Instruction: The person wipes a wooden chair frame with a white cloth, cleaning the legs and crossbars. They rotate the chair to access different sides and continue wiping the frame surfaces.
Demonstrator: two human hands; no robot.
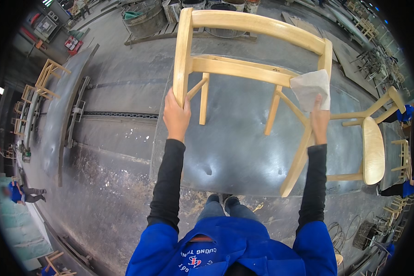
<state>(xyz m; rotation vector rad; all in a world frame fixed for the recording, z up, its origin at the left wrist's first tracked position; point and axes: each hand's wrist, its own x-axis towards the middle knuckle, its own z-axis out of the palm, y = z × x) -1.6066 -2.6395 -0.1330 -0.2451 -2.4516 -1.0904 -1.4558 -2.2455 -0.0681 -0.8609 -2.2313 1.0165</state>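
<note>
A light wooden chair frame [257, 69] stands tilted over a dark metal-topped table [225, 152], its curved top rail toward the far side. My left hand [176, 116] is wrapped around the lower part of its left upright. At the right upright, my right hand [319, 120] presses a thin pale sheet [311, 89] against the wood, thumb on top. Whether the sheet is paper, sandpaper or cloth I cannot tell. My right fingers are partly hidden behind the sheet and the upright.
Another chair with a pale rounded panel [373, 152] is at the table's right end. Blue-clad people [408, 187] are partly visible beyond it. A second metal-topped table [66, 124] stands left, past a floor chain track [119, 115]. Large drums [145, 20] stand at the back.
</note>
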